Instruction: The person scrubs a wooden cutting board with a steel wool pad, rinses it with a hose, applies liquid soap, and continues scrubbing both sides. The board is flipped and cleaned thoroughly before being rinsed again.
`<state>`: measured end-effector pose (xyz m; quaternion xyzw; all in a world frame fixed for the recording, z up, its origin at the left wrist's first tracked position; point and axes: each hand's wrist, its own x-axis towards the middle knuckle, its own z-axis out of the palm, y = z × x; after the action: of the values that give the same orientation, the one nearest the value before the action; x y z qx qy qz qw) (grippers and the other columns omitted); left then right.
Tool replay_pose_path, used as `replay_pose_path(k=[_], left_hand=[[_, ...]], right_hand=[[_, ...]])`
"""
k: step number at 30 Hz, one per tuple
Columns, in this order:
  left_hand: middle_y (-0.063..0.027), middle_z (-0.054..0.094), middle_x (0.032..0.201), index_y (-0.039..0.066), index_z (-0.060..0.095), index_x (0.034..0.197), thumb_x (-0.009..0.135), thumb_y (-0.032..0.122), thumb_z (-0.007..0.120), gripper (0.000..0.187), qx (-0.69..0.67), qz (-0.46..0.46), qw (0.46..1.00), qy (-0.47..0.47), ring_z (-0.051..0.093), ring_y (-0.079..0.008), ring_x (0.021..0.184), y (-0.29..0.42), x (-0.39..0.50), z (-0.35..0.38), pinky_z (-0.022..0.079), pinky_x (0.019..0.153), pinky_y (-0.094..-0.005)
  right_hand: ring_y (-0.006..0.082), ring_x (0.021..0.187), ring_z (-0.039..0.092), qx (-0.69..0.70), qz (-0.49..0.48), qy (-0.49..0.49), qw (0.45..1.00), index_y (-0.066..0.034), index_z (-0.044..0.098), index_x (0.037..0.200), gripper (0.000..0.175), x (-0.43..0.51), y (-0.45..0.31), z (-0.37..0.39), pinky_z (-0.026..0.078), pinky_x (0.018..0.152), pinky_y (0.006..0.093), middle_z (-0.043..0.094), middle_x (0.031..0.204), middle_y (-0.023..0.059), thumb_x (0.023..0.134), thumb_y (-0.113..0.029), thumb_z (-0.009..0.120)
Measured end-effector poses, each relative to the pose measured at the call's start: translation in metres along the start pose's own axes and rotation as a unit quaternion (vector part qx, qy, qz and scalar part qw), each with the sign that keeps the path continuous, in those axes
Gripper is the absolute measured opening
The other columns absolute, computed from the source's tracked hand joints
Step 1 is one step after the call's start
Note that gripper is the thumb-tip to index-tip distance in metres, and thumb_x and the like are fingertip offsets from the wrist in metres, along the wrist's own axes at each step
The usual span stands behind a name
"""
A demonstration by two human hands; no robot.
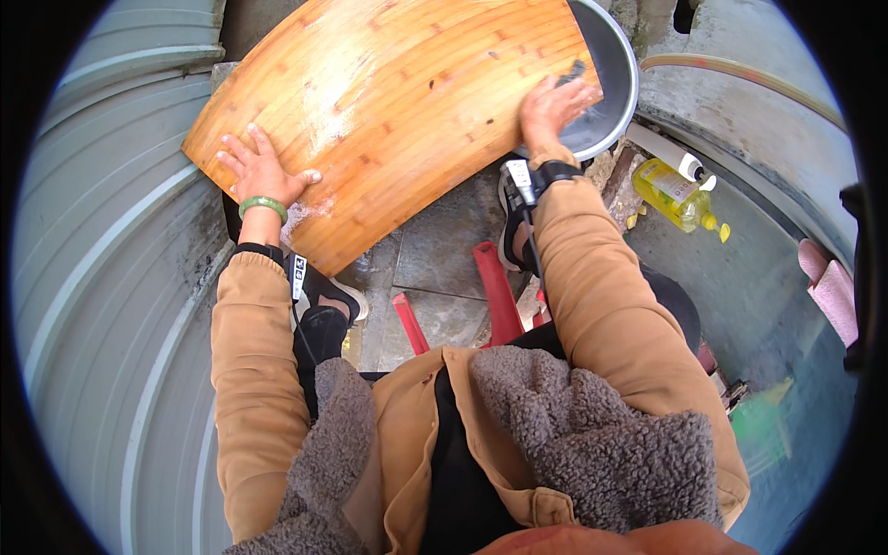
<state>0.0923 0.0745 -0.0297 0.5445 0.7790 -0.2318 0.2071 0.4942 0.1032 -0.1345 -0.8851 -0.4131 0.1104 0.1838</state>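
Note:
A large wooden board (402,104), wet and streaked with whitish suds, lies before me and partly covers a grey metal basin (614,76). My left hand (260,170), with a green bangle (263,202) at the wrist, rests flat on the board's near left part, fingers spread and holding nothing. Near the board's right edge my right hand (555,107) presses a dark grey scrubber (574,73) against the wood. Most of the scrubber is hidden under the fingers, so its material is unclear.
To the right lie a bottle of yellow liquid (669,194) and a white bottle (662,149). A hose (742,64) runs along the upper right. Pink cloth-like items (829,288) sit far right. Red stool legs (496,288) stand below me; corrugated metal sheeting (118,277) borders the left.

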Motion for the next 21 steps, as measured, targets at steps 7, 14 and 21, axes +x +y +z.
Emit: replay_pose_path(k=[7, 14, 21], left_hand=[[-0.0284, -0.003, 0.164, 0.014, 0.008, 0.161, 0.055, 0.053, 0.094, 0.141, 0.010, -0.004, 1.000, 0.002, 0.003, -0.0487, 0.151, 0.002, -0.003, -0.003, 0.035, 0.109, -0.0650], [-0.0300, -0.002, 0.163, 0.011, 0.009, 0.160, 0.055, 0.054, 0.093, 0.141, 0.014, 0.003, 1.000, 0.009, 0.004, -0.0499, 0.151, 0.001, 0.000, 0.000, 0.035, 0.112, -0.0604], [-0.0306, -0.003, 0.163, 0.012, 0.008, 0.161, 0.055, 0.053, 0.094, 0.142, 0.009, 0.002, 1.000, -0.002, 0.003, -0.0503, 0.151, 0.001, 0.000, -0.003, 0.036, 0.110, -0.0622]], right_hand=[[0.0485, 0.150, 0.009, 0.071, -0.320, -0.279, 0.902, 0.0025, 0.017, 0.155, 0.081, -0.177, -0.079, 0.020, 0.010, 0.122, 0.0559, 0.008, 0.161, 0.0318, 0.093, -0.023, 0.062], [0.0395, 0.151, 0.019, 0.051, -0.294, -0.072, 0.952, 0.0044, 0.027, 0.152, 0.068, -0.062, -0.039, 0.035, 0.017, 0.123, 0.0492, 0.022, 0.160, 0.0265, 0.096, -0.022, 0.057], [0.0464, 0.146, 0.025, 0.051, -0.087, 0.033, 0.994, 0.0081, 0.030, 0.148, 0.059, 0.033, 0.004, 0.020, 0.023, 0.119, 0.0530, 0.025, 0.156, 0.0311, 0.097, -0.013, 0.052]])
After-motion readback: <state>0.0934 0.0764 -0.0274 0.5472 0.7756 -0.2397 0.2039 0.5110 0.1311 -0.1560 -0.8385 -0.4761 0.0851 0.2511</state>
